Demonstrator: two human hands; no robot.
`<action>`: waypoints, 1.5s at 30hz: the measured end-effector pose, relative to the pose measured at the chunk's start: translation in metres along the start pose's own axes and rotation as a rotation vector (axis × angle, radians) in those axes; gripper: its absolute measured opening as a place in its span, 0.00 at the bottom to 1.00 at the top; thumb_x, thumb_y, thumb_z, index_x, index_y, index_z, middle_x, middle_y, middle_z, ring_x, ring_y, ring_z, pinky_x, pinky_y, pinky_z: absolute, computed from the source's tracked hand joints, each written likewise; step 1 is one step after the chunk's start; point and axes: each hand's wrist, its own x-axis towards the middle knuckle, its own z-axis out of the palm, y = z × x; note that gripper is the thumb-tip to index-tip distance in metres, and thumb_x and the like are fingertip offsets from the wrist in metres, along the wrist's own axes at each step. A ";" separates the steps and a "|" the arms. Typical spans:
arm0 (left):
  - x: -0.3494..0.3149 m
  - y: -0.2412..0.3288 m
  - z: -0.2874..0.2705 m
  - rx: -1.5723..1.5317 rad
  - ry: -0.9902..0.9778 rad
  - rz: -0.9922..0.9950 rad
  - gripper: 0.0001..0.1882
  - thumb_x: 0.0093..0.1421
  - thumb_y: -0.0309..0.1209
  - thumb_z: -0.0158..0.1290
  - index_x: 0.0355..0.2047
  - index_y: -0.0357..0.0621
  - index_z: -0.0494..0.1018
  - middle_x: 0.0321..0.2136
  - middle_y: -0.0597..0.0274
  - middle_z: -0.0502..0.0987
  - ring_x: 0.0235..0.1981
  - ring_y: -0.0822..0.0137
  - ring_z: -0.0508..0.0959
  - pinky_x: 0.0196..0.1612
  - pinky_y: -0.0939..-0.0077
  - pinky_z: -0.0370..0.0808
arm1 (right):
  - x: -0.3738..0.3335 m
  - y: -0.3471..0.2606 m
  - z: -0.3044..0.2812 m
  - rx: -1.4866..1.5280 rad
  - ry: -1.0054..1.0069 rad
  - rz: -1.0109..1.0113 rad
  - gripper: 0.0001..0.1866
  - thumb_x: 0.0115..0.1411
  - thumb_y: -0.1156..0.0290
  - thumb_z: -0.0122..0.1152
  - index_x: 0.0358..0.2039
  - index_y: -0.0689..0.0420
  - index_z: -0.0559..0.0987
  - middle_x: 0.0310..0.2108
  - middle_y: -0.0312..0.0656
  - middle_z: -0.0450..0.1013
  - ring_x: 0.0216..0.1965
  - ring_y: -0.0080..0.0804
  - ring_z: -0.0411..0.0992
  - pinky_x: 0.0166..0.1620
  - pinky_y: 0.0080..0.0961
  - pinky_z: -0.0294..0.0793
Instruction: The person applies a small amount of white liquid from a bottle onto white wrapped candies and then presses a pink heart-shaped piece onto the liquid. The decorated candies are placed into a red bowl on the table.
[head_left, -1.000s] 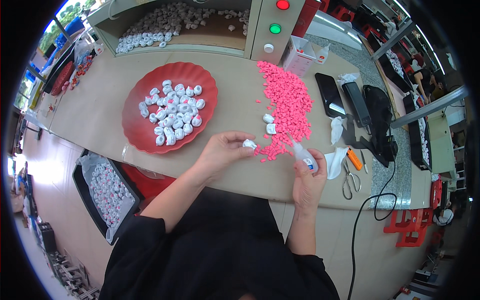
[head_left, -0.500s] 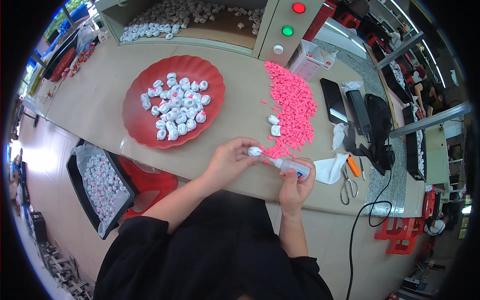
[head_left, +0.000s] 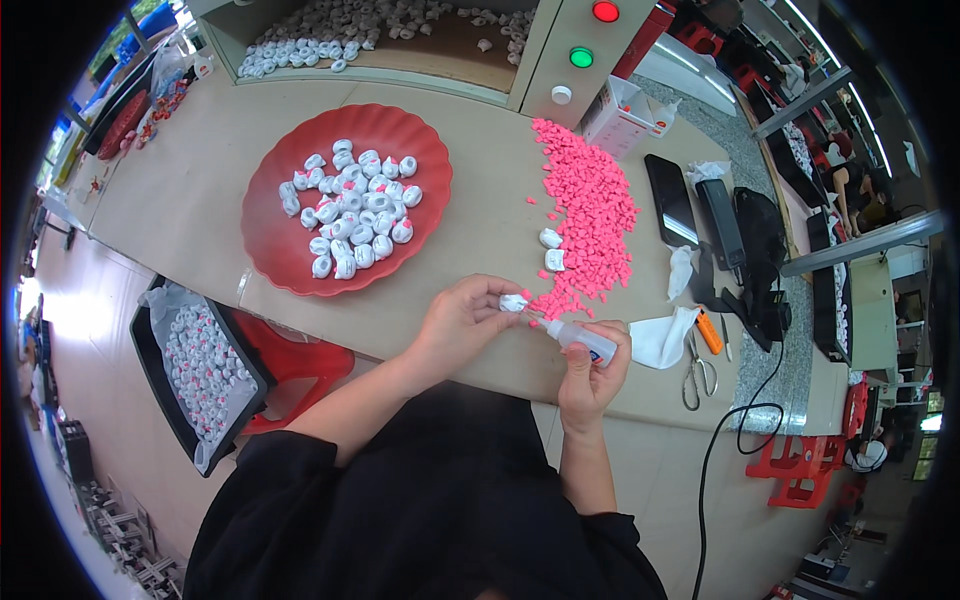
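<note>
Between the thumb and fingers of my left hand (head_left: 462,322) is a small white figure piece (head_left: 513,302). My right hand (head_left: 592,375) is closed around a translucent squeeze bottle (head_left: 584,341), whose thin nozzle points left and reaches close to the white piece. Whether the tip touches it, I cannot tell. Just beyond my hands spreads a long heap of small pink pieces (head_left: 590,205). Two more white pieces (head_left: 554,260) lie at its left edge. To the left, a red scalloped plate (head_left: 268,255) holds many white pieces, some with pink bits on them.
A cabinet (head_left: 545,85) with white pieces inside stands at the back. On the right lie a phone (head_left: 670,200), a white cloth (head_left: 660,340), scissors (head_left: 697,375) and an orange-handled tool (head_left: 709,333). A lined black tray (head_left: 250,350) of white pieces rests on a red stool (head_left: 300,360) at left.
The white piece has turned slightly in my left fingers. The bottle has tilted a little in my right hand, its nozzle staying near the piece. The whole view has shifted slightly.
</note>
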 end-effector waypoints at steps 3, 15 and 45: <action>0.000 0.001 0.000 -0.012 0.000 0.000 0.13 0.54 0.17 0.50 0.41 0.31 0.66 0.36 0.53 0.74 0.38 0.66 0.77 0.39 0.82 0.75 | 0.000 0.000 0.000 0.006 -0.002 0.008 0.15 0.57 0.67 0.56 0.38 0.62 0.65 0.33 0.41 0.61 0.29 0.23 0.63 0.30 0.16 0.67; -0.001 0.006 0.002 -0.002 -0.004 0.007 0.13 0.54 0.17 0.50 0.41 0.31 0.66 0.36 0.53 0.74 0.38 0.66 0.77 0.39 0.81 0.75 | 0.001 -0.004 0.003 0.048 0.014 0.037 0.13 0.56 0.70 0.56 0.37 0.62 0.66 0.32 0.40 0.62 0.30 0.23 0.61 0.31 0.15 0.62; -0.001 0.009 0.003 0.018 0.012 -0.048 0.13 0.54 0.20 0.53 0.40 0.31 0.68 0.30 0.57 0.77 0.31 0.73 0.77 0.35 0.83 0.75 | 0.002 -0.006 0.004 -0.151 0.004 -0.119 0.15 0.54 0.71 0.59 0.37 0.62 0.66 0.31 0.44 0.66 0.30 0.27 0.62 0.33 0.18 0.63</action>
